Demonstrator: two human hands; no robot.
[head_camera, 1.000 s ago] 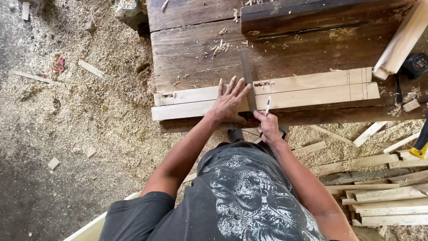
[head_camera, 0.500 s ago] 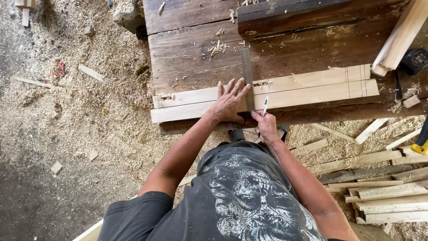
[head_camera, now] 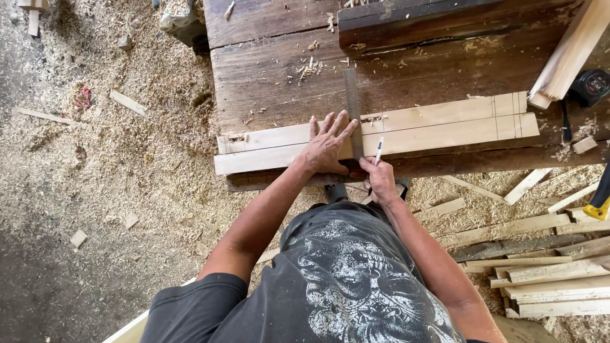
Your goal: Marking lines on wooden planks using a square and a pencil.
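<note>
On the counter: two pale wooden strips (head_camera: 438, 127) lie side by side along the near edge, pencil lines already across their right end.
Counter (head_camera: 273, 70): dark, worn planks, wood chips scattered; sawdust-covered floor (head_camera: 95, 178) to the left, offcut pile (head_camera: 546, 273) lower right.
Steel ruler (head_camera: 352, 108): dark, narrow blade set crosswise over both strips; far end reaches onto bare counter.
Tape measure (head_camera: 592, 87): far right of the counter, well apart from the hands.
Left hand (head_camera: 327, 147): palm down, fingers spread flat, pressing the strips and the ruler's left edge; grips nothing.
Right hand (head_camera: 381, 180): at the near edge, fingers pinched round a white pen (head_camera: 379, 150), tip touching the near strip just right of the ruler.
Risk: ruler held by pressure alone, so a sideways push from the pen could likely skew it and leave a crooked line; the strips look unclamped and might slide apart.
</note>
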